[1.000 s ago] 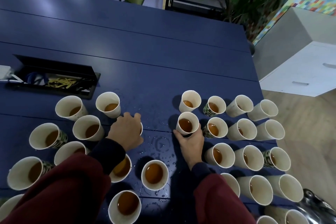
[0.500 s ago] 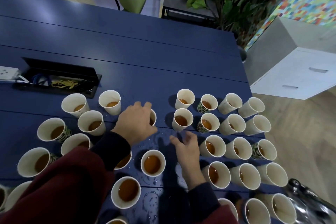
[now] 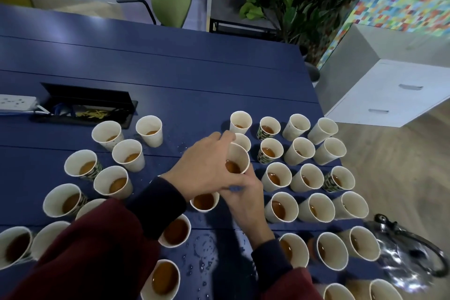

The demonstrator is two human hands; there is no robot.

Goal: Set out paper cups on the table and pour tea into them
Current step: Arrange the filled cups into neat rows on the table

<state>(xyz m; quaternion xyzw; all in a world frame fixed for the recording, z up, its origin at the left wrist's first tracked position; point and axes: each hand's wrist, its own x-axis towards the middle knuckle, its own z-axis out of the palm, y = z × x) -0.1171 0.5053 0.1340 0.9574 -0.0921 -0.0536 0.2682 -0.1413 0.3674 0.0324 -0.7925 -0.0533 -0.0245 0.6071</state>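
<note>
left hand [image 3: 207, 170] grips a cup [image 3: 239, 156] of tea by its side, in the wet gap between the left cups [image 3: 126, 158] and the right rows [image 3: 302, 153]. right hand [image 3: 243, 198] lies just under it, fingers at the cup's base; whether it grips is unclear. the right rows reach the table [image 3: 170, 63] edge, with the kettle [image 3: 409, 258] beside them.

Dark blue planked table [image 3: 170, 75] bearing two clusters of standing paper cups [image 3: 149, 130], left and right, most holding brown tea [image 3: 204, 201], with spilled droplets [image 3: 202, 251] on the strip between them. A recessed cable box [image 3: 85, 105] stands open at far left, with a white power strip [image 3: 14, 103] just beside it.
</note>
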